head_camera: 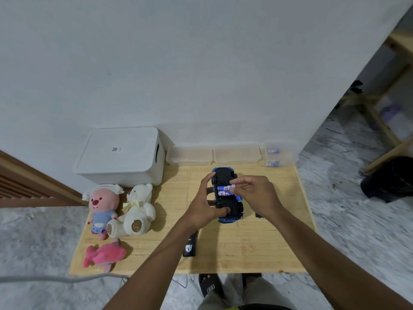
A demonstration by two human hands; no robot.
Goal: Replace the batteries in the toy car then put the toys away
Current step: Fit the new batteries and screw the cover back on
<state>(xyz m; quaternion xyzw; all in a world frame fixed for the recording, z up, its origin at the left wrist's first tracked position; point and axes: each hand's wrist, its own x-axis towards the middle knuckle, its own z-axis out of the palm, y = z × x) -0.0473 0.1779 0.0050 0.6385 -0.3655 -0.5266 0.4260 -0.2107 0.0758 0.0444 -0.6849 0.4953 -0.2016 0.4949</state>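
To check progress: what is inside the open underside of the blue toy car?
Two blue-and-white cylindrical batteries lie side by side in the upturned blue plastic toy car, which the left hand grips. The right hand pinches and covers their right ends; anything beneath is hidden.

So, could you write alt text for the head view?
A person's left hand holds a blue toy car upside down on a wooden table while the right hand pinches one of the batteries in its underside. Three soft toys and a white box sit to the left.

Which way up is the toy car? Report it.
Upside down: the toy car shows its black underside upward, with two batteries exposed in the open compartment.
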